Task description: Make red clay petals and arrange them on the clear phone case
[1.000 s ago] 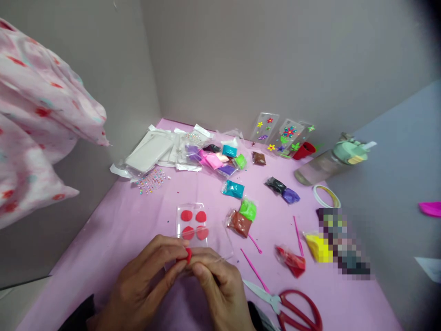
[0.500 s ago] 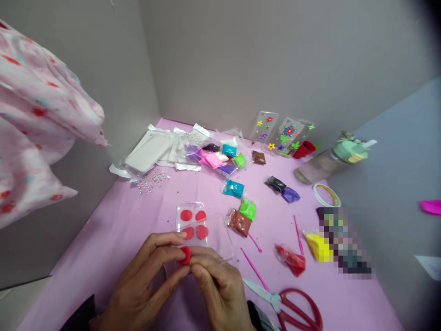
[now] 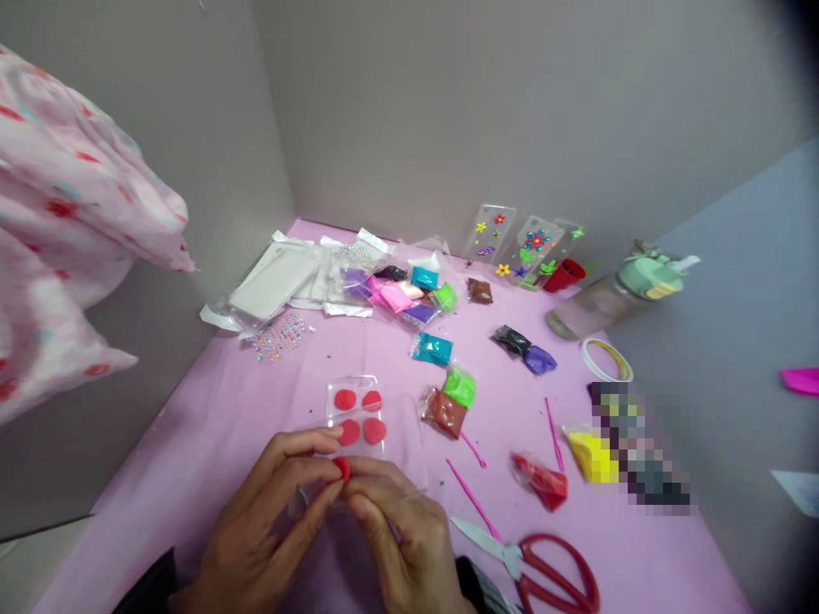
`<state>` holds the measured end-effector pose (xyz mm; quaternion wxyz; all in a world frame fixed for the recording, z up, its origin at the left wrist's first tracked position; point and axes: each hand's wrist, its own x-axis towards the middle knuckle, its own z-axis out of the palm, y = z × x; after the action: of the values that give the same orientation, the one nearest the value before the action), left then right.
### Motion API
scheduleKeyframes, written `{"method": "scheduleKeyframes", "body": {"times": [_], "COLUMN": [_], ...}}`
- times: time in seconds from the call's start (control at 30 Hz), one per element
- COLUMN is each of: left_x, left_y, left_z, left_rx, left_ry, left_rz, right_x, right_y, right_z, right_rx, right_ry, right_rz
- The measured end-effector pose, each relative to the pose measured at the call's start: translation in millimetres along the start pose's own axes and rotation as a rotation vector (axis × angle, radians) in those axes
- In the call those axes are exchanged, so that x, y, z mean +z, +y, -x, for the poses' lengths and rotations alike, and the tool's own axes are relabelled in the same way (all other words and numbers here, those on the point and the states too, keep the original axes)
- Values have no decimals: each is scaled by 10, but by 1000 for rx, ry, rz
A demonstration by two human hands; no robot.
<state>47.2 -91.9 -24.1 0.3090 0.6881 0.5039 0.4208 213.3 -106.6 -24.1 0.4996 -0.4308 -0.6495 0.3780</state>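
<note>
Between the fingertips of both hands is a small, flattened piece of red clay (image 3: 344, 468). My left hand (image 3: 259, 516) pinches it from the left with thumb and index finger. My right hand (image 3: 413, 533) has thumb and bent fingers pressed together at its right edge, partly hiding it. Just beyond my fingers lies a clear plastic case (image 3: 360, 385) bearing several flat red clay discs (image 3: 345, 399); a left fingertip overlaps the nearest left disc. A clear film (image 3: 406, 426) lies against the case's right side, its near part behind my hands.
Scissors (image 3: 512, 558) with red handles lie right of my right hand, near pink sticks (image 3: 472, 497) and packets of red (image 3: 543, 484), yellow (image 3: 585, 452) and brown clay (image 3: 443, 413). Farther back are wrapped phone cases (image 3: 275, 281), decorated cases (image 3: 536, 243), a tape roll (image 3: 585, 358) and a bottle (image 3: 592, 298).
The red clay piece has turned and shifted slightly left between my fingertips, showing less of its face. The fingers of both hands have moved slightly around it.
</note>
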Motion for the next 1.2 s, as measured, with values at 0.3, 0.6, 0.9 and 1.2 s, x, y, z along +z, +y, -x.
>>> {"method": "scheduleKeyframes", "body": {"times": [0.3, 0.6, 0.9, 1.2], "left_x": [4, 2, -9, -20], "left_y": [-51, -47, -71, -66], "left_z": [2, -24, -7, -15], "left_rx": [-46, -60, -100, -145], "left_ry": [-9, -14, -29, -33], "left_rz": [-26, -10, -16, -31], "right_x": [48, 106, 25, 25], "right_y": [85, 120, 66, 78], "right_z": [82, 114, 8, 3], "right_rx": [-163, -269, -371, -448], "right_ry": [54, 117, 97, 132], "right_rz": [284, 437, 523, 608]}}
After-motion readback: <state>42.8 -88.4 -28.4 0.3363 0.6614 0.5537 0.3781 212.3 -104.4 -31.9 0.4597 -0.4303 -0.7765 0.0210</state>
